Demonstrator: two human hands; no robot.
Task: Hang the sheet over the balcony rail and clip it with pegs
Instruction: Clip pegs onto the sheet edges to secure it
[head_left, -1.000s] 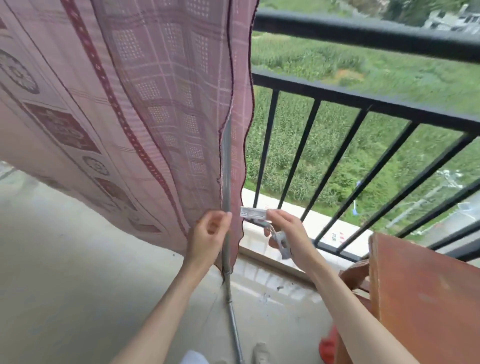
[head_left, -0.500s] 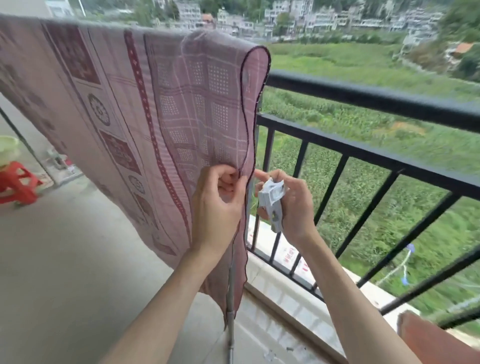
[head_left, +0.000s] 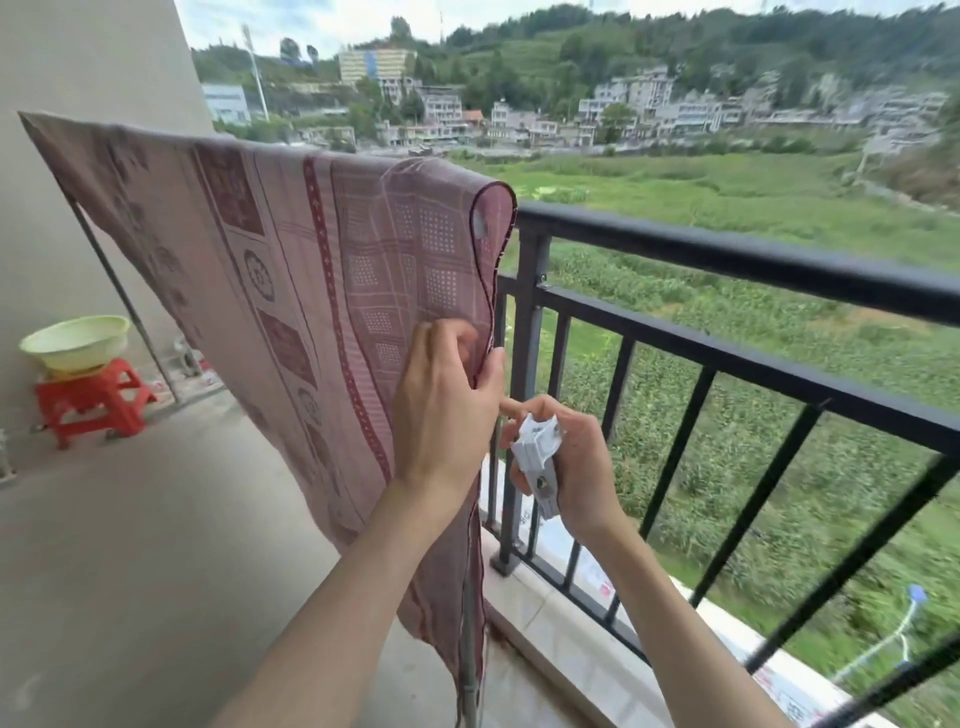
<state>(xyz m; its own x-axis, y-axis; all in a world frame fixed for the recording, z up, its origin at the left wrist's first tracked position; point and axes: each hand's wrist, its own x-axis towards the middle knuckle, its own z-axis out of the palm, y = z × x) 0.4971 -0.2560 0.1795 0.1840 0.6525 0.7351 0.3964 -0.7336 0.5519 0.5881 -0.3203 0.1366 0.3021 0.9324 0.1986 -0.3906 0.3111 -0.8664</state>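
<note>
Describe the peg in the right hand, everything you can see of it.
The peg is white or pale grey plastic, fairly large, with ribbed jaws at its upper end and a round pivot lower down. The right hand grips it upright, unclipped, just right of the sheet's edge, which the left hand pinches.

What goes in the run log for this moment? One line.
left hand: pinches pink patterned sheet edge | right hand: grips white plastic pegs | clipped: none visible
</note>
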